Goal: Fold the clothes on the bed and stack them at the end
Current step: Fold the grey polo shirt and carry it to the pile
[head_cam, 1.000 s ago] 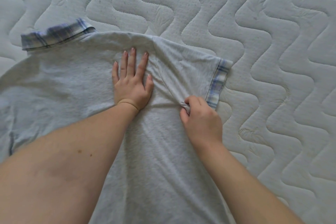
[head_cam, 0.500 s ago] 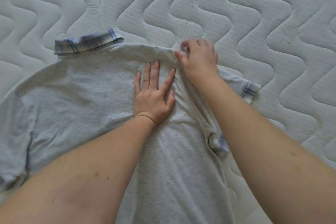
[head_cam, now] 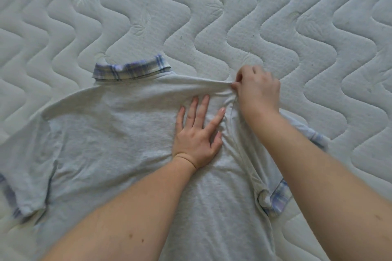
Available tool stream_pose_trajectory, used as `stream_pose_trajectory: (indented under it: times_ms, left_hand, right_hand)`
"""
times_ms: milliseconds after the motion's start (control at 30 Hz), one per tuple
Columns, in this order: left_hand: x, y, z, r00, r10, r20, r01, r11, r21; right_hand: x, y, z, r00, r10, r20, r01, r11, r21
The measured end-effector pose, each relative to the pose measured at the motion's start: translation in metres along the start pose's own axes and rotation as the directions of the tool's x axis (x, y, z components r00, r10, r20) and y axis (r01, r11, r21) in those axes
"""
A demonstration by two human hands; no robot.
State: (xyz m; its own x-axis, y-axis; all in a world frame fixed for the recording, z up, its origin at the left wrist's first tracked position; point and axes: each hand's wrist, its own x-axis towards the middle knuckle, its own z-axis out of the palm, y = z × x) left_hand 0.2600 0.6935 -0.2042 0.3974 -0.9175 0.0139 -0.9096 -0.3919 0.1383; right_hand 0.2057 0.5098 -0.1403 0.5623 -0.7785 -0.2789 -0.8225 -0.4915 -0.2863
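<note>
Looking down from the head view, the shirt [head_cam: 131,144] lies flat on the bed [head_cam: 275,17], filling the centre and lower frame, its plaid collar [head_cam: 129,70] at upper centre and its long axis running from there toward the bottom edge. The left hand [head_cam: 198,136] presses flat and open-fingered on the cloth at centre. The right hand [head_cam: 257,89], just to its upper right, pinches the shoulder edge, which draws taut toward the collar. The right sleeve [head_cam: 275,197] lies bunched at lower right beside the right forearm. The fold line likely runs down beside the left hand, so the pinched shoulder, being right of it, would have to come leftward across it.
</note>
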Motion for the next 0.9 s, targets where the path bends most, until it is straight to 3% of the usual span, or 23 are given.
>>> stream_pose_trajectory:
  times_ms: [100,200,300,433,700,767,900]
  left_hand:
    - [0.0,0.0,0.002,1.0,0.0,0.016,0.0,1.0,0.004]
    - [0.0,0.002,-0.001,1.0,-0.008,0.019,0.008,1.0,-0.02]
    - [0.001,0.002,-0.003,0.998,-0.019,0.061,0.019,1.0,-0.007]
    - [0.002,0.003,-0.005,0.995,-0.025,0.098,0.025,1.0,0.001]
    - [0.001,0.005,-0.004,0.998,-0.021,0.061,0.022,1.0,-0.002]
    - [0.0,0.005,-0.004,0.998,-0.018,0.06,0.018,1.0,0.014]
    - [0.0,0.003,-0.003,0.996,-0.018,0.082,0.016,0.999,0.029]
  right_hand:
    - [0.011,-0.012,0.0,0.995,-0.012,-0.098,0.025,0.991,0.13]
    - [0.021,-0.046,0.003,0.97,-0.244,0.022,0.232,0.944,0.236]
    - [0.03,-0.073,0.019,0.929,-0.358,0.09,0.344,0.928,0.145]
    - [0.045,-0.087,0.034,0.952,-0.304,0.015,0.304,0.952,0.019]
    - [0.025,-0.051,0.016,0.949,-0.314,-0.038,0.316,0.938,0.14]
    - [0.003,-0.02,0.003,0.969,-0.246,-0.025,0.246,0.956,0.157]
    - [-0.043,0.055,-0.021,0.993,-0.016,0.118,0.014,1.0,0.019]
